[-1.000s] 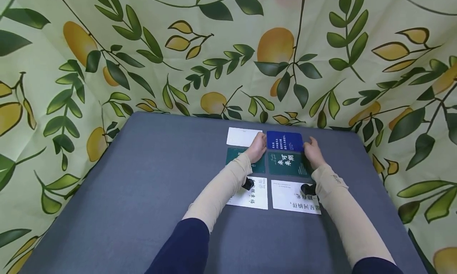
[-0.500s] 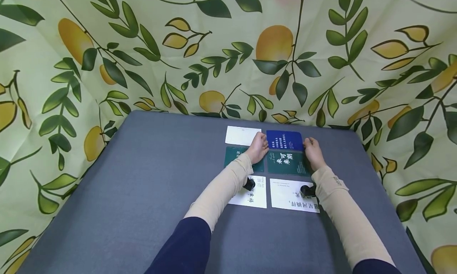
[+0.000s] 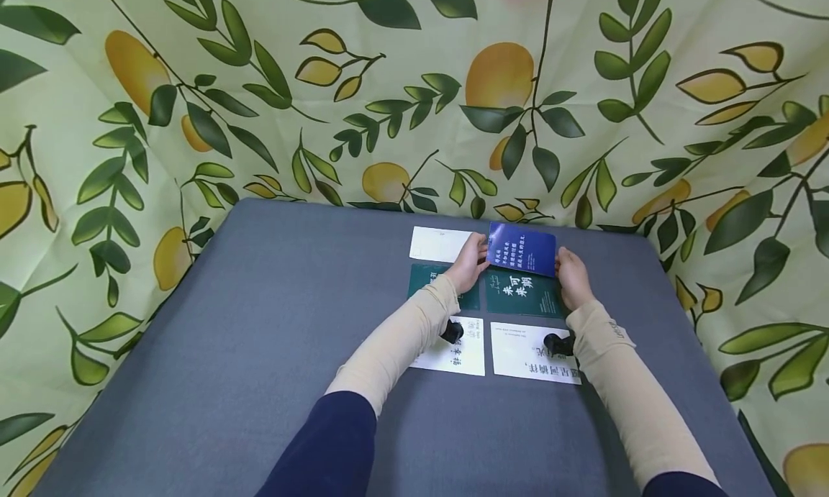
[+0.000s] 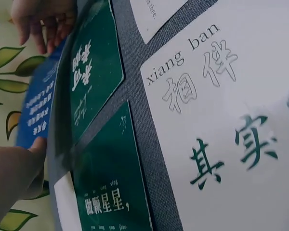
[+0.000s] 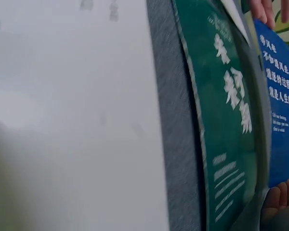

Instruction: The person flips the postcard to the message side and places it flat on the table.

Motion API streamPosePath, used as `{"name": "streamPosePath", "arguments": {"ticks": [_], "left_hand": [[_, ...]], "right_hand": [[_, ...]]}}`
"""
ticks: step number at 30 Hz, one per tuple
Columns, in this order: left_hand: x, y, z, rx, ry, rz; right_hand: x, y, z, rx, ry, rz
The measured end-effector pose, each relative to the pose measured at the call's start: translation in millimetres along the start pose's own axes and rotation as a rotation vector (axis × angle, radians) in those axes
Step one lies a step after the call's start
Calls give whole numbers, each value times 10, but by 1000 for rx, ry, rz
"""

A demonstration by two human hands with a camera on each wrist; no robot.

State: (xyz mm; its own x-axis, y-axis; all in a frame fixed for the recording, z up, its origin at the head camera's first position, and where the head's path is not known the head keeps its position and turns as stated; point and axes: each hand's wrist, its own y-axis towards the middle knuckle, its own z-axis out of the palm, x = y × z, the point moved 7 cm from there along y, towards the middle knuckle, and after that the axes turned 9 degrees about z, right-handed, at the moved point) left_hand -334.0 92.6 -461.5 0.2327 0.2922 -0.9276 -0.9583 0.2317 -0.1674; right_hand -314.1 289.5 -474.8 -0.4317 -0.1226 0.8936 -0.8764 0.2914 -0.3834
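Lifted since the earlier frames, the blue rectangular card with white lettering [image 3: 524,249] has come up off the blue-grey woven tabletop [image 3: 259,324], and you have it just beyond the far edge of your landmark, the dark green rectangular card with white characters [image 3: 531,303]. Your left hand [image 3: 468,265] pinches the blue card's left edge, past the landmark's far left corner; your right hand [image 3: 575,277] grips its right edge, past the far right corner. Left of the landmark lies a second dark green card with white print [image 4: 108,168], partly under your forearm. You also have a blank-looking white card [image 3: 437,244] to the landmark's far left, a white card with dark characters [image 3: 518,349] just nearer you than it, and another printed white card [image 3: 469,353] to its near left.
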Motion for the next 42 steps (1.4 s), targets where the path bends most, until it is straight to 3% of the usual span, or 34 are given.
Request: {"name": "streamPosePath", "arguments": {"ticks": [5, 10, 18, 27, 35, 39, 42], "left_hand": [[-55, 9, -24, -18, 116, 34], [-104, -23, -58, -20, 244, 73], [-153, -48, -106, -2, 393, 162], [-155, -35, -236, -81, 328, 224], [-113, -27, -191, -45, 457, 210], [-90, -27, -180, -43, 509, 208], [-77, -15, -178, -38, 562, 222]], "right_hand": [[98, -22, 18, -22, 40, -53], [95, -38, 17, -84, 138, -36], [90, -104, 86, -91, 135, -40], [76, -145, 63, -91, 161, -89], [-161, 179, -11, -164, 85, -105], [-282, 373, -47, -206, 72, -67], [-311, 411, -60, -224, 35, -41]]}}
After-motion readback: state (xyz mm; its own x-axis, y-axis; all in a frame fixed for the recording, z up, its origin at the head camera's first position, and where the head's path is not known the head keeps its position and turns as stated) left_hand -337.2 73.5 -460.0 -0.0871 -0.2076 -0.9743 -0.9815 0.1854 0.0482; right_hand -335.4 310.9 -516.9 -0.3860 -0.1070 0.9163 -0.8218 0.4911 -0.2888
